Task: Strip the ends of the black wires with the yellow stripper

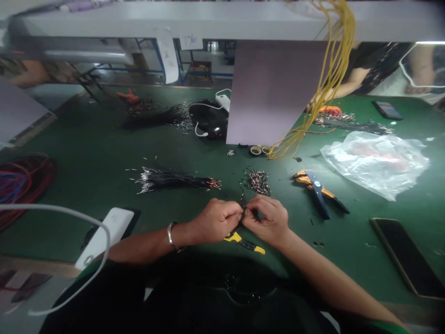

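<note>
My left hand (222, 219) and my right hand (267, 220) meet fingertip to fingertip over the green table (194, 153). Both are pinched around something small and dark, too small to make out. Just beyond them lies a pile of short dark pieces with coppery ends (257, 181). A bundle of black wires (177, 180), silvery at its left end and coppery at its right, rests beyond my left hand. Partly under my hands is a yellow-and-black hand tool (247, 243). An orange-and-blue wire stripper (318, 190) lies to the right of my right hand.
A phone (405, 255) and a clear plastic bag (378, 160) are at the right. Yellow wires (327, 79) hang from the shelf (215, 21) beside a grey panel (267, 93). Coiled red and blue cables (21, 185) lie left, near a white power strip (106, 234). Another person's arm (351, 83) shows beyond.
</note>
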### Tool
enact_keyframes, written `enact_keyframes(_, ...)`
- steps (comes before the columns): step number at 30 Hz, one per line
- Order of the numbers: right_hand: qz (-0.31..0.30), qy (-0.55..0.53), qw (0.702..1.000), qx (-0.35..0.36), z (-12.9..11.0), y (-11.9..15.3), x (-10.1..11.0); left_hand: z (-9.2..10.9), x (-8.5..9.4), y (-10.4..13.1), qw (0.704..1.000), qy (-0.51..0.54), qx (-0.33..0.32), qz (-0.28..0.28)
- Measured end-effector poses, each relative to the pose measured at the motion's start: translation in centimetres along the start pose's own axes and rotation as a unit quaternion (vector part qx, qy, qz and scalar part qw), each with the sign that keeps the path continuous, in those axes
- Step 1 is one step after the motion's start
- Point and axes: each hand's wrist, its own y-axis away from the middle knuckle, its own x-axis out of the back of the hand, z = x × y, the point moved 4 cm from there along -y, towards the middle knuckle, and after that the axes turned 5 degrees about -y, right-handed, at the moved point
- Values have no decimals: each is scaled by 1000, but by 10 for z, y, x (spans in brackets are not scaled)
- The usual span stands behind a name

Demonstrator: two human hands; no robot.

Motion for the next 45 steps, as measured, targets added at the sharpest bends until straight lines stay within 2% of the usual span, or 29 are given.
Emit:
enact_keyframes(2, -9, -18, 999, -44, 4, 1, 0, -3, 0, -1, 1000, 18, 25, -2)
enact_keyframes(7, -50, -105, 974, -193, 20, 6, -3, -19, 2, -4, 986, 66, 154, -6)
enact_keyframes(10, -55, -109, 965, -234, 28, 12, 0, -27, 7, -6, 978, 73, 194, 10)
enact_keyframes(12, -89, -100, 966, -223, 29, 18, 1, -29, 11, -7, 976, 75, 203, 22)
enact_keyframes(15, -190, -77, 965, -162, 20, 30, -3, -31, 15, -8, 977, 72, 200, 29)
enact_keyframes(19, -313, -13, 943, -110, 6, 51, -17, -33, 16, -8, 973, 93, 208, 30)
enact_keyframes(22, -352, 29, 932, -82, 2, 59, -26, -36, 13, -7, 960, 143, 240, 28)
enact_keyframes(24, -352, 33, 932, -74, 2, 61, -30, -39, 11, -6, 940, 198, 275, 32)
enact_keyframes(27, -312, 15, 946, -88, 6, 60, -28, -39, 13, -7, 905, 277, 320, 43)
enact_keyframes(30, -245, -24, 959, -139, 16, 58, -16, -37, 18, -9, 889, 315, 327, 48)
enact_keyframes(32, -208, -78, 954, -202, 28, 58, -5, -36, 21, -10, 892, 314, 323, 44)
enact_keyframes(34, -184, -142, 924, -305, 43, 60, 6, -37, 24, -10, 900, 303, 312, 38)
enact_keyframes(35, -171, -180, 898, -363, 50, 63, 10, -37, 25, -10, 903, 299, 305, 35)
enact_keyframes(37, -151, -280, 827, -463, 59, 66, 16, -38, 25, -10, 908, 295, 295, 29)
enact_keyframes(38, -140, -333, 794, -489, 59, 66, 18, -40, 25, -10, 909, 294, 295, 27)
enact_keyframes(40, -114, -419, 747, -504, 56, 63, 20, -42, 22, -9, 906, 299, 299, 21)
enact_keyframes(41, -105, -449, 734, -499, 53, 60, 19, -43, 20, -9, 904, 304, 299, 18)
enact_keyframes(43, -97, -482, 723, -484, 47, 55, 18, -45, 16, -9, 901, 320, 293, 14)
enact_keyframes(45, -104, -492, 725, -471, 42, 52, 14, -47, 12, -8, 896, 335, 290, 14)
